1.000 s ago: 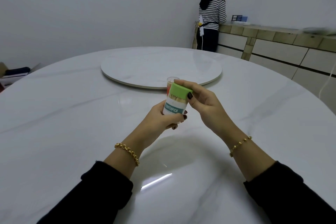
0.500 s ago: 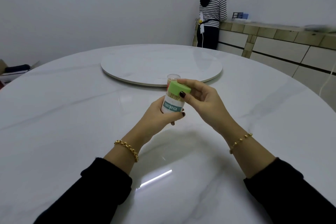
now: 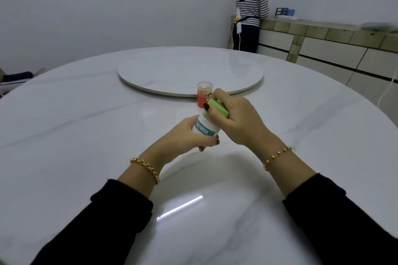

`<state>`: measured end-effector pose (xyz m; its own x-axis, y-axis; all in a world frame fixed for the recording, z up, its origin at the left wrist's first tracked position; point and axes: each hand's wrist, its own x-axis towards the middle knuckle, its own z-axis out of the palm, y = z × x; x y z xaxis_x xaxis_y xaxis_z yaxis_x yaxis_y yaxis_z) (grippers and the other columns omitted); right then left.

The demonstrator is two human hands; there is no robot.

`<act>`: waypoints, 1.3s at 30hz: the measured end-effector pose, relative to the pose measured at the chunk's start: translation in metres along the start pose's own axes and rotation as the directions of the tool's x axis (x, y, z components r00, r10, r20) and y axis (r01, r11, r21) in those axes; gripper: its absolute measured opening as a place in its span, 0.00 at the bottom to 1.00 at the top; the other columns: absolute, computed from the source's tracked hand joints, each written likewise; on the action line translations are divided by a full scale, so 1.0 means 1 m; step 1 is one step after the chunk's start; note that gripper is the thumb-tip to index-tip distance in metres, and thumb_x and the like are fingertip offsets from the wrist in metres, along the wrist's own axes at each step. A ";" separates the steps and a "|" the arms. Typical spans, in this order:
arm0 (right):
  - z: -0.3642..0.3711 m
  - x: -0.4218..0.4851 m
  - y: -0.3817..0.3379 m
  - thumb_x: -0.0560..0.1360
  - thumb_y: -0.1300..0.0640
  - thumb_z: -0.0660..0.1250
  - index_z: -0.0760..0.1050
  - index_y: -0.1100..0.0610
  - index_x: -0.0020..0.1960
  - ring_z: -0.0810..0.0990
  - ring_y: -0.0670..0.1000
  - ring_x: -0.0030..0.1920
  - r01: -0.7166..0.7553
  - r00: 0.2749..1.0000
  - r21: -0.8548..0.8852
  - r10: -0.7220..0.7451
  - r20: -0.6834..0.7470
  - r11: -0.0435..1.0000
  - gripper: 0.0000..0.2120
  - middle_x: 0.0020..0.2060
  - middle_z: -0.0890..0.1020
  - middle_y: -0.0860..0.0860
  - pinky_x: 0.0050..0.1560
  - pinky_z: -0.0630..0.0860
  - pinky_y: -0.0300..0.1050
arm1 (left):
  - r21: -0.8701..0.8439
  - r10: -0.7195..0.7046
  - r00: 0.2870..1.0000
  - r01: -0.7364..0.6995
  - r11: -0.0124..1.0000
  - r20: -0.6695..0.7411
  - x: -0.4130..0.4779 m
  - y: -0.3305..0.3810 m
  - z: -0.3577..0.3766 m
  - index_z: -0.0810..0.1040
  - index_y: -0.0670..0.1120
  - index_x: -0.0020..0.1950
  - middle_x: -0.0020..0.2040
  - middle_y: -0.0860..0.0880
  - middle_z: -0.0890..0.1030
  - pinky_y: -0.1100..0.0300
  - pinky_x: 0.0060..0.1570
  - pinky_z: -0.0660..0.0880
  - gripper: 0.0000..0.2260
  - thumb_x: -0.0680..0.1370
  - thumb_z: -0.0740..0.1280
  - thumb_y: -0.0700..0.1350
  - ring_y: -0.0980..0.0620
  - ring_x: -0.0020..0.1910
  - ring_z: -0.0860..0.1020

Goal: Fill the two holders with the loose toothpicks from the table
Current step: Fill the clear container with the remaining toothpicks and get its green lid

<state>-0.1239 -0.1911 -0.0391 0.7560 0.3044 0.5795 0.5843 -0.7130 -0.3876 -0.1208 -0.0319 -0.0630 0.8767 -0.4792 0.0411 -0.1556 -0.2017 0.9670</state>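
My left hand [image 3: 185, 135] grips a white toothpick holder [image 3: 204, 128] with a teal "TOOTHPICK" band, tilted to the right above the table. My right hand [image 3: 234, 117] holds its green lid [image 3: 218, 107] at the holder's mouth, fingers curled round it. Toothpick tips show in the gap just under the lid. A second holder [image 3: 203, 93], orange with a clear cap and full of toothpicks, stands upright on the table just behind my hands, partly hidden by my right fingers.
A round white marble table [image 3: 86, 135] carries a lazy Susan [image 3: 189, 73] at its centre. A person in a striped top [image 3: 252, 6] stands at a counter [image 3: 323, 34] at the back right. A cardboard box [image 3: 15, 79] sits far left.
My right hand has closed further over the green lid and tipped it to the right. The holder has tilted more. The orange holder behind shows more now.
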 end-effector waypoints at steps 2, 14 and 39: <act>0.004 0.004 -0.007 0.73 0.36 0.49 0.61 0.45 0.46 0.71 0.46 0.31 -0.092 0.995 -0.138 0.087 -0.043 0.986 0.13 0.29 0.71 0.43 0.28 0.61 0.40 | 0.130 0.106 0.972 -0.080 0.988 -0.208 0.002 -0.002 0.005 0.76 0.47 0.53 0.43 0.50 0.81 0.59 0.40 0.78 0.15 0.69 0.73 0.37 0.52 0.41 0.80; -0.017 0.015 -0.006 0.78 0.36 0.45 0.73 0.49 0.56 0.75 0.42 0.34 -0.025 0.997 -0.061 0.029 0.071 0.998 0.24 0.32 0.76 0.42 0.32 0.67 0.42 | -0.136 -0.019 0.999 0.025 0.990 0.042 0.001 -0.003 -0.012 0.75 0.40 0.54 0.41 0.47 0.80 0.60 0.41 0.75 0.17 0.67 0.72 0.38 0.52 0.41 0.79; -0.057 0.064 -0.011 0.79 0.61 0.64 0.64 0.42 0.71 0.72 0.40 0.66 -0.267 0.761 0.318 -0.003 0.649 0.910 0.25 0.68 0.71 0.41 0.57 0.75 0.35 | -0.386 0.004 1.000 -0.010 0.922 -0.018 -0.003 0.005 -0.026 0.76 0.44 0.52 0.40 0.48 0.80 0.63 0.39 0.75 0.17 0.65 0.70 0.39 0.52 0.39 0.77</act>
<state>-0.0989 -0.1992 0.0430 0.7652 0.6434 -0.0226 0.4234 -0.5293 -0.7353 -0.1125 -0.0096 -0.0517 0.8841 -0.4648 0.0490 0.0234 0.1487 0.9886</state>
